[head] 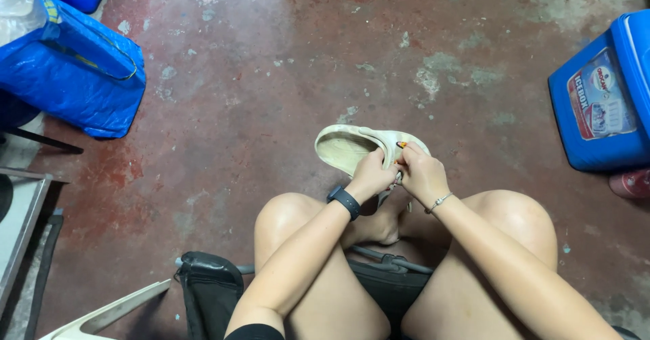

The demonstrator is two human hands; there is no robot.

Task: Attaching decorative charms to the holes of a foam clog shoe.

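Black wristband (pixel 345 201) on L wrist, thin silver bracelet (pixel 439 202) on R, dark shorts (pixel 389 292).

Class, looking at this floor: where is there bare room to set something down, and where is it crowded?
Bare floor stretches between the blue bag and the blue cooler, beyond the shoe. It is crowded at the knees, where left hand and right hand hold the shoe.

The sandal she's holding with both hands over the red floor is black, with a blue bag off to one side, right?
Not quite. The sandal is cream-coloured, not black, as the head view shows. The rest holds: both the left hand and right hand grip it over the red floor, with a blue bag off to one side.
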